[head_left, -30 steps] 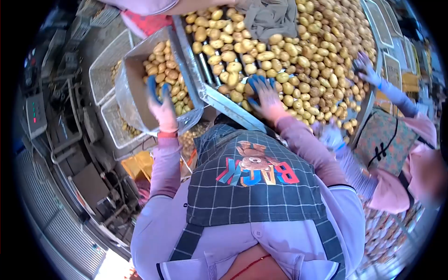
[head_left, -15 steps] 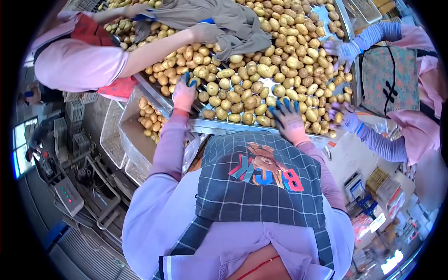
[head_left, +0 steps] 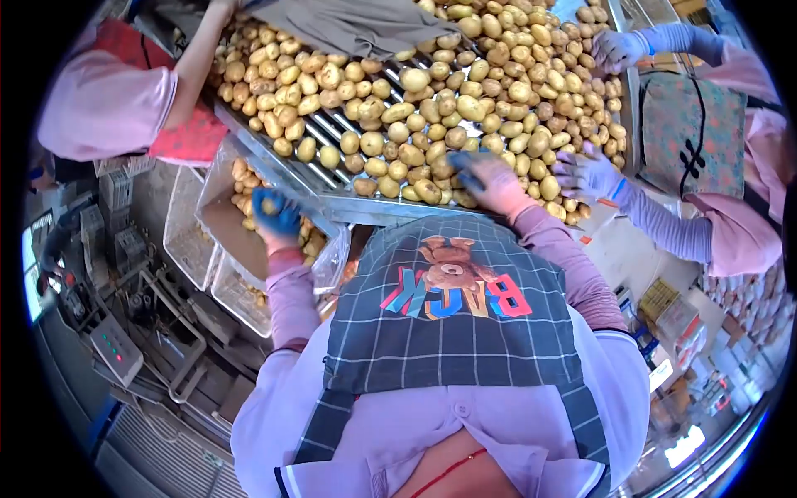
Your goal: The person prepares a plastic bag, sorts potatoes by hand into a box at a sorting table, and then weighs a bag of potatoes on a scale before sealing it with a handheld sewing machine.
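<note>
Many yellow-brown potatoes (head_left: 409, 154) lie on a metal table with a roller section (head_left: 322, 137). My left hand (head_left: 277, 217), in a blue-palmed glove, is over a lined box (head_left: 217, 217) of potatoes at the table's left; its fingers curl round a potato (head_left: 270, 206). My right hand (head_left: 491, 181), in a pink and dark blue glove, rests on the potatoes near the front edge with its fingers spread. Whether anything lies under that palm is hidden.
At the left, a person in a pink top (head_left: 108, 108) leans beside a grey cloth (head_left: 357, 25) on the potatoes. Across the right edge reach a co-worker's gloved hands (head_left: 591, 173). White crates (head_left: 189, 236) and machinery (head_left: 116, 344) stand at the left.
My left hand has moved from the table down and left to the box, now around a potato. My right hand shifted slightly left. The grey cloth moved up, baring the rollers.
</note>
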Available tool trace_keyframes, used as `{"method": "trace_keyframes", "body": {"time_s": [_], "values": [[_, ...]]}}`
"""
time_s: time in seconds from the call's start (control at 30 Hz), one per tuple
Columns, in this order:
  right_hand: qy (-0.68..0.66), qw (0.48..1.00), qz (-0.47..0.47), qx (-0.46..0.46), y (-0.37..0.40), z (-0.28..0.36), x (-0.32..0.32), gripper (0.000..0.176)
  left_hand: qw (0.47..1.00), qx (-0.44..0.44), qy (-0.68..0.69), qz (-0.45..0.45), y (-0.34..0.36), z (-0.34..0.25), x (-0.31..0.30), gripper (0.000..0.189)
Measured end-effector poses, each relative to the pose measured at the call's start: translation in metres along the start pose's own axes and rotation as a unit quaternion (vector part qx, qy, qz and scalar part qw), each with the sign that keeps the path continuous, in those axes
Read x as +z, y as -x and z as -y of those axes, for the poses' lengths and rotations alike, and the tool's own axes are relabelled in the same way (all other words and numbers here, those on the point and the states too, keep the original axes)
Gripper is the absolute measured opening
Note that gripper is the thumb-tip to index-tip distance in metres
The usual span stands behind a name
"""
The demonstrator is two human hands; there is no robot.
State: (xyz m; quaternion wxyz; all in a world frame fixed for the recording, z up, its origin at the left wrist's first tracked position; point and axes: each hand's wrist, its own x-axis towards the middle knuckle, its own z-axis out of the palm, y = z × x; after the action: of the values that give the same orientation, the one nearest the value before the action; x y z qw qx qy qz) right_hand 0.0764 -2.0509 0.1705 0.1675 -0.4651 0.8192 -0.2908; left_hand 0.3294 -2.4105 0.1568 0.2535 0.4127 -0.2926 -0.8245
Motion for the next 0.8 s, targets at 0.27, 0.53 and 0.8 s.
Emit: {"method": "trace_keyframes", "body": {"time_s": [0.27, 0.53, 0.8], "values": [[0.134, 0.958, -0.235, 0.098, -0.061, -0.01, -0.015, 0.047, 0.712, -0.303, -0.492, -0.398, 0.19, 0.043, -0.305, 0.044], [-0.054, 0.988, -0.008, 0.148, 0.014, -0.02, 0.023, 0.063, 0.675, 0.405, -0.592, -0.176, 0.059, 0.003, 0.008, 0.055], [0.176, 0.905, -0.268, 0.281, 0.089, -0.052, -0.014, 0.041, 0.434, 0.247, -0.822, 0.273, 0.039, 0.14, 0.13, 0.108]]}}
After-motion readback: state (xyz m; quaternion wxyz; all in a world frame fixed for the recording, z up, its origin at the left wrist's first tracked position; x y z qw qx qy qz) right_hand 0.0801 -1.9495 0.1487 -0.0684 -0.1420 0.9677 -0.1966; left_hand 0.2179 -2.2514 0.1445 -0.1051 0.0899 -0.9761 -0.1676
